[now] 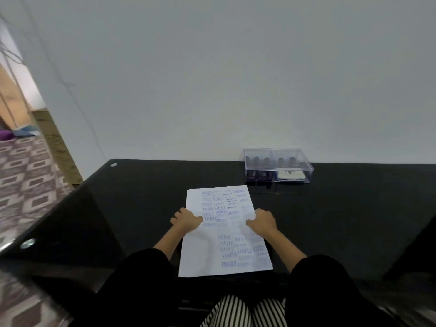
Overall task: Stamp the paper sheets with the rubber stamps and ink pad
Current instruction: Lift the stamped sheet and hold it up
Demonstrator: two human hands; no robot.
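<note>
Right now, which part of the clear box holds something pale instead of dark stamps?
The front right corner of the clear box: a flat pale item lies there; elsewhere only dark stamps show.

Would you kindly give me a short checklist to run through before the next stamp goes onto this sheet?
1. Sheet steadied: the left hand and right hand each hold a side edge of the paper sheet: ok.
2. Sheet lying flat on the table: cannot tell.
3. Blank space left for a print: there is a bare patch at the sheet's near left: ok.
4. Stamp in hand: none; the stamps sit in the clear box at the table's far side: not ok.
5. Box lid off: cannot tell.
6. Ink pad ready: it cannot be made out for sure inside the box: cannot tell.
</note>
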